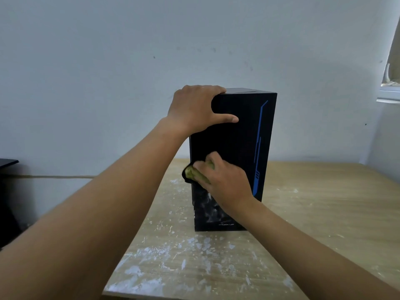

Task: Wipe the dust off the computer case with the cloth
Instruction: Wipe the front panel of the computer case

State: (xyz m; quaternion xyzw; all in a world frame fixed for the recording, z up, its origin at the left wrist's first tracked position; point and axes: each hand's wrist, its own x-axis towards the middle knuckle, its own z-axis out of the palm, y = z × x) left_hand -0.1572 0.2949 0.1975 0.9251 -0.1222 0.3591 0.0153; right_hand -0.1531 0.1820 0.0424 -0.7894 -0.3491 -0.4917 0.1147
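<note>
A black computer case (242, 137) with a blue line down its front stands upright on a wooden table (313, 213). My left hand (194, 110) grips its top left corner, fingers curled over the top and thumb across the front. My right hand (225, 180) presses a yellow-green cloth (194, 173) against the lower left of the front panel, fingers curled over it. White dust smears (207, 204) show on the front panel below the cloth.
The table top carries white dust patches (155, 252) in front of and left of the case. A pale wall stands close behind. A dark object (6, 165) sits at the left edge, and a window frame (389, 92) at the upper right.
</note>
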